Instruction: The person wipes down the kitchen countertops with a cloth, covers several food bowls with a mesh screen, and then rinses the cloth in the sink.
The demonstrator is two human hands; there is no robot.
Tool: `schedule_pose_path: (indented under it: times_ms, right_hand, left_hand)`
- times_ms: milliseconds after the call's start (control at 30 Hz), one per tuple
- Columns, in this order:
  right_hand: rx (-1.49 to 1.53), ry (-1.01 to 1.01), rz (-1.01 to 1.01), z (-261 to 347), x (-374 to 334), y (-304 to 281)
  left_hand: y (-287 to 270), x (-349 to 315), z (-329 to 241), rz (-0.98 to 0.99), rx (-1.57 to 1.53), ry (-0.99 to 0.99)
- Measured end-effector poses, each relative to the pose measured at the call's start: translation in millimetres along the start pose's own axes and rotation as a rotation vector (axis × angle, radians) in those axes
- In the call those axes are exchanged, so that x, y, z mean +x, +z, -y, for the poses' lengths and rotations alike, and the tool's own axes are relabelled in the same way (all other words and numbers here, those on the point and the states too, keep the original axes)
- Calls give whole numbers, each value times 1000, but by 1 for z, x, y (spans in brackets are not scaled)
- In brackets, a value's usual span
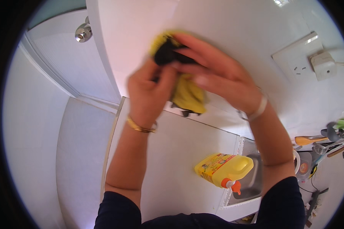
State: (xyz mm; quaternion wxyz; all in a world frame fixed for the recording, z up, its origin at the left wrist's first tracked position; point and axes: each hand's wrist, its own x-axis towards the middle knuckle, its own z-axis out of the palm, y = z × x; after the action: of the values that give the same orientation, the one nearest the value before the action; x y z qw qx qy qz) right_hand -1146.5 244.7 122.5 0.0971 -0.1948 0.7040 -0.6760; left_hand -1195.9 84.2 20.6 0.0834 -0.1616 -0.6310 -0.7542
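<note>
A crumpled yellow-and-black cloth [190, 94] is held up in front of the white wall, blurred by motion. Its exact kind I cannot make out; a black, uneven edge hangs from its lower end. My left hand [149, 86] pinches it between thumb and fingers on the left side. From the right, my right hand [225, 74] grips it too, with long fingers laid over the black part and the thumb below. Under my hands and to the right, a yellow detergent bottle [221, 168] with an orange-and-white pump top stands on the white counter [172, 164].
A metal sink [250, 181] is set into the counter, right of the bottle. On the right wall are a socket plate [298, 57] and a plugged-in white adapter [323, 66]. Kitchen utensils [326, 139] crowd the far right. At left is a white door with a round knob [83, 33].
</note>
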Motion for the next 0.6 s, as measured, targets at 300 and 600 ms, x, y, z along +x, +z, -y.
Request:
schedule_pose_path:
  times_ms: [300,600]
  right_hand:
    - [-537,454,282,-150,-22,10]
    - [-494,623,-305,-99,-254,-68]
  left_hand:
    - [-17,-82,142,338,131,-376]
    - [172,-125,85,1183,321,-135]
